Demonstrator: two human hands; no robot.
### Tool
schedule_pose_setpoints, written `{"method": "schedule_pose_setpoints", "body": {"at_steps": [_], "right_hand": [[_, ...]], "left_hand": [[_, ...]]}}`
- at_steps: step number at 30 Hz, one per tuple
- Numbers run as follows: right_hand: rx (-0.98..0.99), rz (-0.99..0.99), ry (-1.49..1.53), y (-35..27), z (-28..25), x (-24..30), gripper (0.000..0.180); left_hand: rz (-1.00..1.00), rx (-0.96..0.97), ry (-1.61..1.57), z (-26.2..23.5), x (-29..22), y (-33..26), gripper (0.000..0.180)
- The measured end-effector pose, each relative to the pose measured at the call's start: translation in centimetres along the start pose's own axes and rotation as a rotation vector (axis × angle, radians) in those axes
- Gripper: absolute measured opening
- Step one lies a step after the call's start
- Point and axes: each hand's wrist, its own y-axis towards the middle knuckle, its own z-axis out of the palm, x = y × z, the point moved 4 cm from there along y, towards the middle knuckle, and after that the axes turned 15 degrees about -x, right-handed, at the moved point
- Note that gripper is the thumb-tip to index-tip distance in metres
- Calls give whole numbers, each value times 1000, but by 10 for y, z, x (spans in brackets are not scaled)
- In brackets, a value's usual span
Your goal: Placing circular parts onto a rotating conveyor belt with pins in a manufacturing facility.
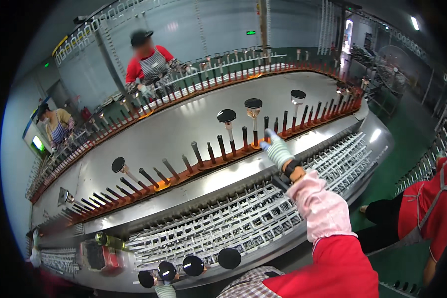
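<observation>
My right hand, in a striped knit glove, reaches over the near side of the conveyor with its fingers apart, close to a dark upright post. I see nothing held in it. Just left of it, a metal piece with a round black top stands on a post, and a similar piece stands beside that. At the lower edge, my gloved left hand is partly cut off. Its fingers look closed on several black-topped metal pieces, whose discs fan out above it; their stems are mostly hidden.
A curved line of posts rings the steel table. Metal racks lie along the near ledge, with a red bin and a green bottle on the left. Co-workers stand across the table, left and right.
</observation>
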Motion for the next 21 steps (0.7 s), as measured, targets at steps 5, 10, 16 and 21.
{"method": "schedule_pose_setpoints", "body": {"at_steps": [5, 10, 16, 21], "right_hand": [[101, 182, 61, 35, 37, -4, 57], [54, 123, 500, 51, 53, 38, 27], [372, 231, 700, -65, -4, 117, 30], [556, 381, 643, -195, -50, 81, 27]], "left_hand": [[341, -13, 51, -9, -8, -10, 29], [313, 6, 333, -19, -39, -25, 30], [191, -13, 150, -25, -43, -13, 30], [173, -29, -60, -9, -6, 18, 46]]}}
